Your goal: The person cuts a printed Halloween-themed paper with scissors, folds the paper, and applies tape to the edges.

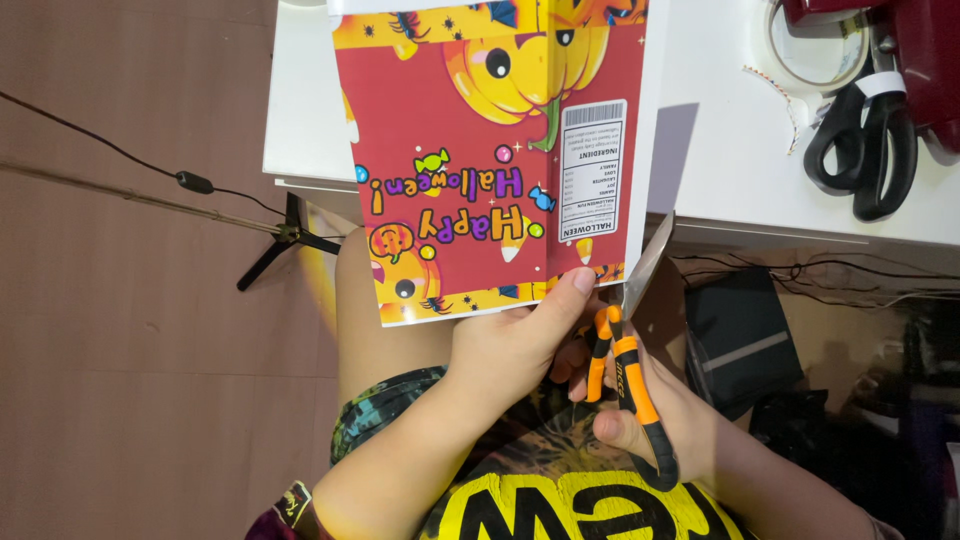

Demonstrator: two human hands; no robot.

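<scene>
The left hand pinches the near bottom edge of a printed paper sheet, thumb pressed flat on top and the other fingers hidden beneath it. The sheet is red with yellow pumpkins, candy shapes, colourful lettering and a white label panel with a barcode; it is held out over the near edge of the white desk, its far part above the desk top and its near part out past the edge, above the person's lap. The right hand is wrapped around the orange and black handles of a pair of scissors, fingers curled through the loops. The grey blades point away from the person and are parted, lying along the right edge of the sheet close to its near right corner, just beside the left thumb. On the desk toward its far right corner lie black-handled scissors, a roll of clear tape and a dark red object, well apart from the sheet. Left of the desk, a black cable and a small tripod rest on the brown floor.
</scene>
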